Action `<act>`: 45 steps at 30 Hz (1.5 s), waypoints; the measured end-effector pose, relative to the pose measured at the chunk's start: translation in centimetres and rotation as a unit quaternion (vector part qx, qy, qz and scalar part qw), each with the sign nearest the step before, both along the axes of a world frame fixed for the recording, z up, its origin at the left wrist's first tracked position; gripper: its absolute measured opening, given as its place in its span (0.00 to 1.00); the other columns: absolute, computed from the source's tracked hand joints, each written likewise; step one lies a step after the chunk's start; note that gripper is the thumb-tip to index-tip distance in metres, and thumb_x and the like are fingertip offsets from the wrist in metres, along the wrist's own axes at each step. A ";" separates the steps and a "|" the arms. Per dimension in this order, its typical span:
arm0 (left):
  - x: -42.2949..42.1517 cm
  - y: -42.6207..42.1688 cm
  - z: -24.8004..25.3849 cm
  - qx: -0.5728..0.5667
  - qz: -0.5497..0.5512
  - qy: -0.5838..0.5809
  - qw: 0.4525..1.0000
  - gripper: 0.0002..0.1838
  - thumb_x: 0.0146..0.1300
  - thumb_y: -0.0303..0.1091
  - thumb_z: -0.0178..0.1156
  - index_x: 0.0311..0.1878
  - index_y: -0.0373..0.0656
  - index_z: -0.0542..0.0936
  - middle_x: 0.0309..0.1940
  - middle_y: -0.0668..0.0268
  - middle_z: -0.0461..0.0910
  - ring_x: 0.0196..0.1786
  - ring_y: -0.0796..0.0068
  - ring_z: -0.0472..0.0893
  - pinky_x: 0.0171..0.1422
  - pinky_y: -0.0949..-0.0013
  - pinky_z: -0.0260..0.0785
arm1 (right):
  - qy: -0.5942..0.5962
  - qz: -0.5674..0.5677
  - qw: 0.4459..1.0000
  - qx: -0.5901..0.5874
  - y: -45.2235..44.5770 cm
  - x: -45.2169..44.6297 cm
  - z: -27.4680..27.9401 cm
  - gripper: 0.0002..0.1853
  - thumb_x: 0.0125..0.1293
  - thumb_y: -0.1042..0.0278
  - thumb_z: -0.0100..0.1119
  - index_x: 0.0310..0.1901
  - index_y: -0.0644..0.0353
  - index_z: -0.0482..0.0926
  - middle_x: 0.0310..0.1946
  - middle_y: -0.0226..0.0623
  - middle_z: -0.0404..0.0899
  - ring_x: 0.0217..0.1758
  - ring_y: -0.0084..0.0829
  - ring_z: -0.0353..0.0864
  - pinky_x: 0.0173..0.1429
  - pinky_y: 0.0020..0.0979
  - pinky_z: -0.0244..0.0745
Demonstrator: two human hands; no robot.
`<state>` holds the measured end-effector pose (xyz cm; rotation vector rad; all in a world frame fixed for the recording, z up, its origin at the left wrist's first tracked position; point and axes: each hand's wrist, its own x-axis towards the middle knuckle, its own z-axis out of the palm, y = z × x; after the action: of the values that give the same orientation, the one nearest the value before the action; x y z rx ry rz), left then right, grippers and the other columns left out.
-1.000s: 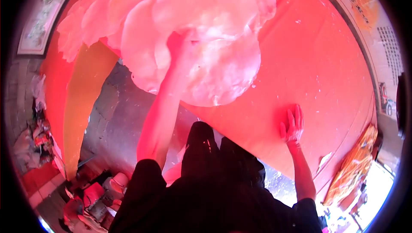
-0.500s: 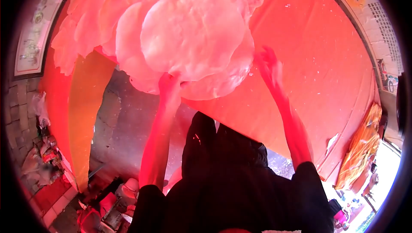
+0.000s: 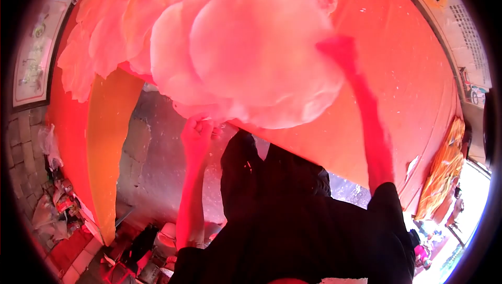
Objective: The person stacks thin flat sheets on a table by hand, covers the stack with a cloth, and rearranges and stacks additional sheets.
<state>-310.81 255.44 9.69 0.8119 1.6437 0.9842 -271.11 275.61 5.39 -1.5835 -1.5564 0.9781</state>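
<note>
Thin, round, pale sheets that look like dough (image 3: 261,49) overlap in a wide layered spread, tinted pink by the light. My left hand (image 3: 198,128) is at the lower edge of the spread, fingers curled closed. Whether it pinches a sheet edge there is not clear. At the right rim of the uppermost sheets is my right hand (image 3: 340,50), its fingertips pointing left and meeting the rim. Motion blur hides its fingers. Beneath the sheets lies an orange-red covered surface (image 3: 402,96).
A framed panel (image 3: 39,49) stands at the left by a brick wall. Bags and clutter (image 3: 52,211) lie low on the left. Orange patterned cloth (image 3: 442,169) hangs at the right edge. My dark-clothed legs (image 3: 282,169) are against the surface's near edge.
The uppermost sheet has shifted right and slightly down over the others. My left hand has dropped lower, off the top sheet's edge. My right hand has come up to the right rim.
</note>
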 end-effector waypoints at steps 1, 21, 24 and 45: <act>-1.6 0.2 0.1 0.009 -0.014 0.014 1.000 0.13 0.69 0.32 0.57 0.53 0.35 0.75 0.36 0.60 0.83 0.34 0.72 0.82 0.38 0.72 0.75 | -0.023 0.032 0.998 0.053 1.6 1.1 1.6 0.10 0.56 0.65 0.73 0.35 0.62 0.87 0.27 0.30 0.85 0.31 0.20 0.82 0.36 0.28 0.78; -12.1 7.8 -2.2 0.091 -0.084 0.011 0.992 0.13 0.67 0.26 0.59 0.54 0.34 0.76 0.37 0.65 0.81 0.36 0.77 0.82 0.40 0.74 0.75 | -0.510 0.115 0.756 0.393 1.1 -16.5 23.1 0.04 0.52 0.70 0.61 0.28 0.61 0.79 0.22 0.44 0.76 0.27 0.38 0.78 0.31 0.40 0.70; -11.6 8.3 -1.1 0.084 -0.072 0.014 0.994 0.13 0.67 0.26 0.59 0.53 0.34 0.76 0.37 0.65 0.81 0.36 0.76 0.82 0.40 0.74 0.75 | -0.488 0.191 0.793 0.310 -0.7 -16.4 10.6 0.02 0.55 0.71 0.59 0.27 0.57 0.77 0.23 0.39 0.75 0.30 0.39 0.79 0.33 0.41 0.71; -18.2 18.8 -5.8 0.073 -0.037 0.327 0.941 0.22 0.62 0.33 0.67 0.58 0.36 0.76 0.43 0.68 0.79 0.45 0.81 0.77 0.46 0.75 0.71 | -0.295 0.224 0.913 0.168 -4.5 -18.4 5.6 0.14 0.53 0.65 0.68 0.42 0.56 0.82 0.33 0.37 0.80 0.39 0.38 0.82 0.41 0.42 0.76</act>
<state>-328.98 274.29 3.88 1.3993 2.0887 0.8335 -289.51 271.12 11.02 -1.3608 -2.4351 0.4048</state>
